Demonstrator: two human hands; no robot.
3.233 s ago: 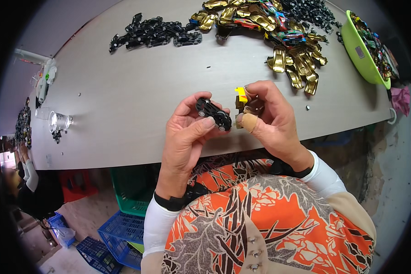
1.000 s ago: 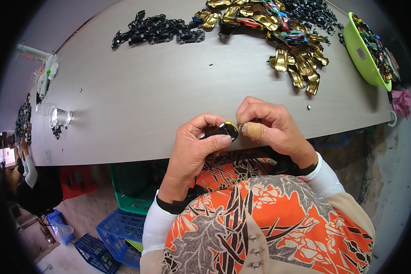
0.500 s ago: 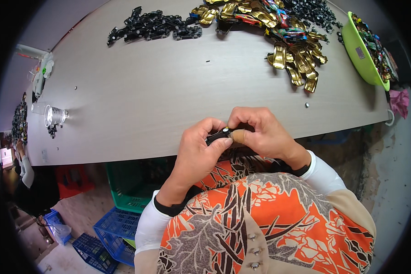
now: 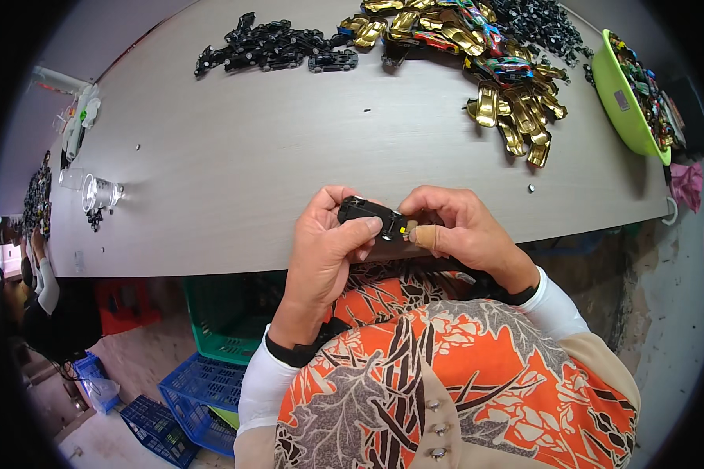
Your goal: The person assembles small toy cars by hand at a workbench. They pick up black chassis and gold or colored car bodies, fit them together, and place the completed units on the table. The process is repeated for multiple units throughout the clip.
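A black toy car chassis (image 4: 361, 209) is held underside up over the near edge of the table. My left hand (image 4: 321, 234) grips its left part, thumb pressed across it and fingers behind. At its right end, by a small yellow bit (image 4: 404, 230), my right hand (image 4: 457, 227) closes its thumb and fingers on the chassis. A tan band wraps the right thumb. Whether a small part also sits between the right fingertips is hidden.
Black toy car chassis (image 4: 270, 47) lie heaped at the far left, near gold car bodies (image 4: 524, 113) and small black parts (image 4: 540, 27). A green basin (image 4: 626, 102) of toy cars stands far right. Plastic cups (image 4: 102, 192) sit left. Crates (image 4: 199, 399) stand below; another person's arm (image 4: 47, 285) shows far left.
The toy car chassis has turned so its flat black underside shows more. My left hand has shifted slightly left, and my right hand slightly right.
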